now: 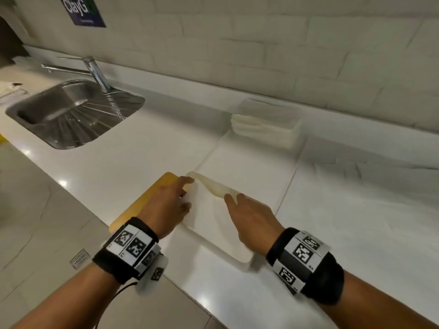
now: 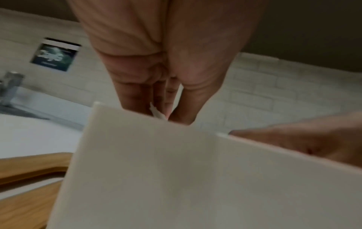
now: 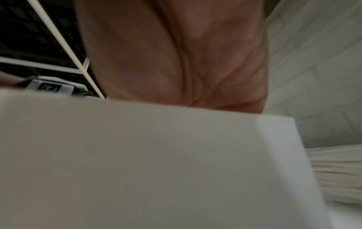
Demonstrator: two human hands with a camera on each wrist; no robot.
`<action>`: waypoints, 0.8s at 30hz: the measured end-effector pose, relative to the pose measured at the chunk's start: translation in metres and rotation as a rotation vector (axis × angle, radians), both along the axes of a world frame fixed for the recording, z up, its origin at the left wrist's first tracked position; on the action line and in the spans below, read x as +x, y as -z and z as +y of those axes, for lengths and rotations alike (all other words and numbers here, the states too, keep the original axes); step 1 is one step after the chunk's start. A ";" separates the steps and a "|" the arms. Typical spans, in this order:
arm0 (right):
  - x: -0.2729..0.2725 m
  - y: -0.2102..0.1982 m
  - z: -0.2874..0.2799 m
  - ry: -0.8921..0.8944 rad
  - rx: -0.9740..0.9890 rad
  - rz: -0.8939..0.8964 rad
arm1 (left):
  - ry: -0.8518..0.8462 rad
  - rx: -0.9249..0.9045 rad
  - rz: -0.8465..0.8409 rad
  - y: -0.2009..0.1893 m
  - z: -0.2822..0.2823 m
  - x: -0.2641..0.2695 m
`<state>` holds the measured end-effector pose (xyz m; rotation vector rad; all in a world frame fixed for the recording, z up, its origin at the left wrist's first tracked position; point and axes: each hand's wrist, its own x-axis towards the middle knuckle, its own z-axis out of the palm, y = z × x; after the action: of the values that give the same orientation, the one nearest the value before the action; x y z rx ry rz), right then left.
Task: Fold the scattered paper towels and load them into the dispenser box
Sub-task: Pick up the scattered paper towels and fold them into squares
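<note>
Two hands work the white dispenser box (image 1: 213, 224) on the countertop (image 1: 133, 157). Left hand (image 1: 166, 205) fingers pinch a paper towel (image 2: 156, 113) at its rim; right hand (image 1: 251, 219) fingers lie straight on the box. Folded towels (image 1: 261, 124) stack near the wall.

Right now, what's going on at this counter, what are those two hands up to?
A person is working at a white kitchen counter. Both hands are at a white rectangular dispenser box that lies on a wooden board. The left hand pinches a bit of white paper towel at the box's far edge, and the right hand reaches over the same edge. A stack of folded white paper towels waits by the tiled wall.
</note>
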<state>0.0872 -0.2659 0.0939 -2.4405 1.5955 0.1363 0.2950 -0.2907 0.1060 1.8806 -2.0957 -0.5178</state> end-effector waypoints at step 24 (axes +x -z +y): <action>-0.429 0.028 0.184 0.877 0.207 0.183 | 0.227 -0.147 0.149 -0.065 -0.009 -0.159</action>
<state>-0.3422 -0.0821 0.0655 -1.4318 2.4178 0.3498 0.1359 -0.2993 0.1710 1.4870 -2.1943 -0.5208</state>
